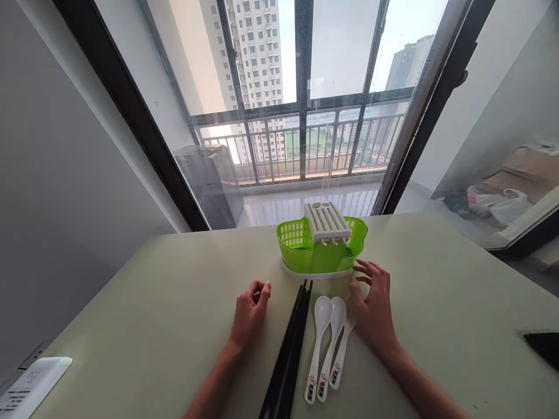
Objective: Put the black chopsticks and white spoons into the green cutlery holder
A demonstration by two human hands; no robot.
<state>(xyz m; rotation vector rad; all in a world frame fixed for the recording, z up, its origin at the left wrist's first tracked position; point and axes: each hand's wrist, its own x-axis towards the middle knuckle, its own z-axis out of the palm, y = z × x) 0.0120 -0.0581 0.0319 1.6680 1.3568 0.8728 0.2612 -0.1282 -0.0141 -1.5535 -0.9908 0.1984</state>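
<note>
A bright green cutlery basket (297, 259) with a white slotted top piece (328, 224) and a white base stands near the table's far edge. Several black chopsticks (293, 343) lie in a bundle in front of it. Beside them on the right are three white spoons (322, 317), printed at the handle ends; my right hand partly covers the rightmost one. My left hand (251, 311) rests left of the chopsticks, fingers curled, with nothing seen in it. My right hand (371, 305) is by the basket's right front, fingers apart and holding nothing; whether its fingertips touch the basket is unclear.
The pale green table (174, 314) reaches to a glass sliding door and balcony. A white object with printing (32, 384) lies at the left edge, and a dark pointed object (544, 346) at the right edge. Bags and boxes (502, 203) are beyond the glass at right.
</note>
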